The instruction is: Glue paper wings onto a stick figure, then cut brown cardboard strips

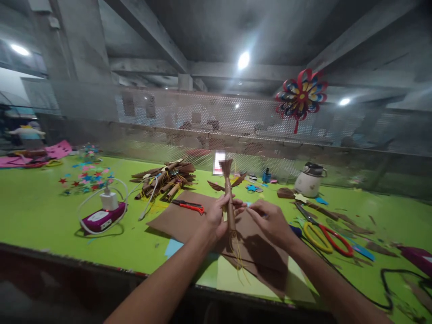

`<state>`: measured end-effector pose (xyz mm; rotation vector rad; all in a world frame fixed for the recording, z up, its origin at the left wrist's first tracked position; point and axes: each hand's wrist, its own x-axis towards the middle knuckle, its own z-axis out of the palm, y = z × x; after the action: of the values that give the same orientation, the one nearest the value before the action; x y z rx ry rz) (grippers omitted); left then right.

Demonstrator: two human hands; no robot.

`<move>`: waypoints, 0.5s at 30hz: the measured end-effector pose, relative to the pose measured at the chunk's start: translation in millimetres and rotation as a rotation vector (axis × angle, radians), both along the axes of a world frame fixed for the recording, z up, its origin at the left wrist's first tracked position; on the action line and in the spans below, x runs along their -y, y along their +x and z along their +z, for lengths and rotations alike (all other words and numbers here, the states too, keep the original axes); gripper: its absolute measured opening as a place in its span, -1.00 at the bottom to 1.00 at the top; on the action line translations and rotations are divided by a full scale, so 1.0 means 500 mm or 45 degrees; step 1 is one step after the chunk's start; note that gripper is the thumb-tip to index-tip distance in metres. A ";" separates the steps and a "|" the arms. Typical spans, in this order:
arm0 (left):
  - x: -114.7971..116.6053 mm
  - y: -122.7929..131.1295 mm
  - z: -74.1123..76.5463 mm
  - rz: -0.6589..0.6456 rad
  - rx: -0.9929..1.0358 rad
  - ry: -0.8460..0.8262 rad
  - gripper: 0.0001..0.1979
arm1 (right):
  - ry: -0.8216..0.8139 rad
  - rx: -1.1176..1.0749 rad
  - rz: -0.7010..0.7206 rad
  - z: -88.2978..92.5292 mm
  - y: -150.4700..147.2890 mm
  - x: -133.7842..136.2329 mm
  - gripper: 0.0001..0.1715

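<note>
My left hand [218, 217] is closed around a rolled brown paper tube figure [230, 211]. The figure has a fanned top, two wing-like side pieces and yellow strings hanging from its lower end. Just to the right, my right hand [270, 220] is in a pinch, its fingertips close to the figure but apart from it. Whatever sits between those fingertips is too small to make out. Under both hands lie brown paper sheets [192, 225] and a pale yellow sheet [249, 279]. A red-handled utility knife [189, 206] rests on the brown paper to the left.
Behind the knife is a pile of similar paper tube figures [168, 177]. A purple power strip [104, 218] with a white charger stands left. Scissors [317, 234], paper scraps [351, 222] and a white jug [308, 180] are on the right. A perforated screen [202, 112] rises behind the green table [43, 216].
</note>
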<state>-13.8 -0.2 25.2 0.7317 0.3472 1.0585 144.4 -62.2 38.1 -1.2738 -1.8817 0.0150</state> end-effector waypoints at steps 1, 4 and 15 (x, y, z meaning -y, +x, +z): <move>0.000 -0.001 0.000 -0.005 0.026 -0.001 -0.89 | 0.020 -0.064 0.028 -0.002 -0.019 -0.004 -0.72; -0.001 -0.005 0.002 -0.004 0.079 -0.037 -0.91 | 0.116 -0.180 0.064 -0.018 -0.048 -0.019 -0.76; 0.017 0.020 0.010 0.009 0.013 -0.107 -0.87 | -0.166 -0.446 -0.043 -0.060 -0.090 -0.033 -0.90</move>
<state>-4.0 -8.9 30.2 0.6498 0.3839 1.0479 99.2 -45.6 8.3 -1.2950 -1.5777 0.3274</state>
